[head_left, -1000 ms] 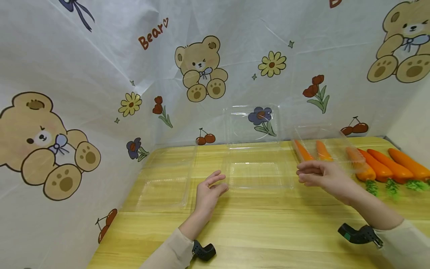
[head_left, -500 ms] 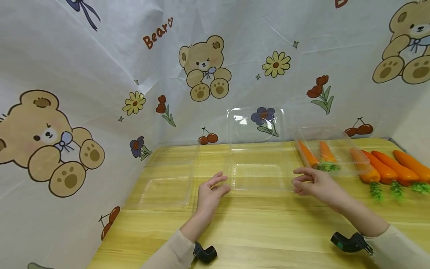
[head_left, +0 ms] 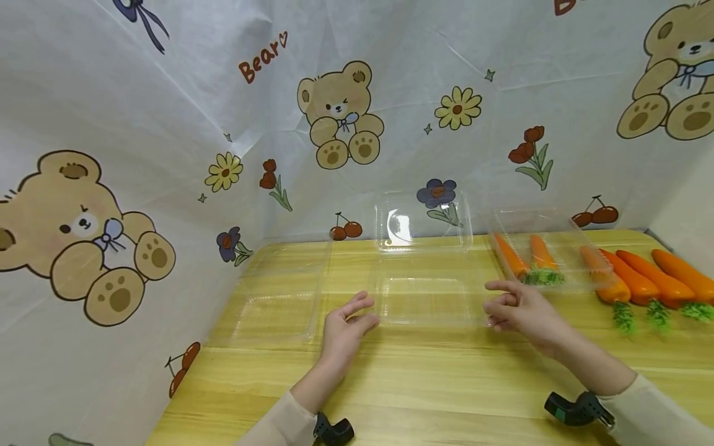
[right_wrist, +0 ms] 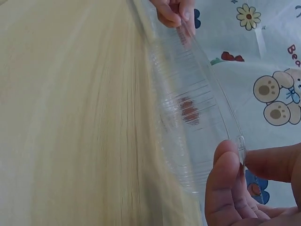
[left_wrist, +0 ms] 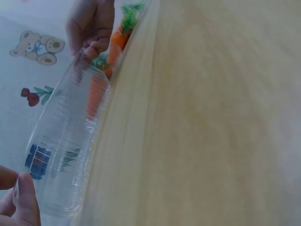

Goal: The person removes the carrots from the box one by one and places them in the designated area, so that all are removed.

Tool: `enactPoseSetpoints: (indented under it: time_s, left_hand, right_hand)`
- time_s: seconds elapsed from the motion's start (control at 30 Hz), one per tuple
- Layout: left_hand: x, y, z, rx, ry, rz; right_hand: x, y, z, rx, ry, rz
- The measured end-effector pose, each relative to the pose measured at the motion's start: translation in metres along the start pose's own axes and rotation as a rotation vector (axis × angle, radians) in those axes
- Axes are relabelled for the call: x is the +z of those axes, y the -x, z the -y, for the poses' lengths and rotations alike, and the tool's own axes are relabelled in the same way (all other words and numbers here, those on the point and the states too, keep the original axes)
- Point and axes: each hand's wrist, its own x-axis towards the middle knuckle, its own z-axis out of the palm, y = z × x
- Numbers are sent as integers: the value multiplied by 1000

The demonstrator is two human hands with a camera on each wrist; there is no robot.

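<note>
A clear plastic clamshell box [head_left: 426, 302] stands at the middle of the table, its lid [head_left: 424, 223] raised at the back. My left hand [head_left: 341, 334] pinches the rim at the near left corner. At the near right corner my right hand [head_left: 527, 317] pinches the same rim. In the left wrist view, the left thumb and fingers [left_wrist: 27, 200] hold the box's edge [left_wrist: 61, 122]. Thumb and fingers of the right hand [right_wrist: 230, 188] meet on the rim in the right wrist view. Nothing is seen inside this box.
Another clear box [head_left: 577, 282] at the right holds orange toy carrots [head_left: 509, 255] with green tops. Several more carrots [head_left: 666, 286] lie in a row beside it. A third clear box [head_left: 273, 316] stands at the left. A bear-printed cloth [head_left: 390, 49] hangs behind the table [head_left: 413, 384].
My right hand has moved left from the carrot box to the middle box's corner, uncovering a carrot's green top. The middle box and its lid have come slightly nearer to me.
</note>
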Motion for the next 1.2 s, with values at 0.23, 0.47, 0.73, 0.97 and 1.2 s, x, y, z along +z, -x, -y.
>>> enactPoseSetpoints:
  time_s: [0.23, 0.47, 0.73, 0.97, 1.2]
  left_hand:
    - [-6, 11, -4, 1, -41, 4]
    - [-12, 20, -9, 0, -62, -2]
    - [-18, 28, -13, -10, -87, -9]
    - [-21, 36, -18, -11, -99, -11]
    - [-28, 44, -25, -14, -85, -31]
  right_hand:
    - [5, -1, 0, -4, -10, 12]
    - [11, -2, 2, -12, 2, 25]
    - [19, -4, 4, -9, 5, 33]
    - [25, -4, 4, -21, -16, 47]
    - [35, -7, 7, -23, -24, 55]
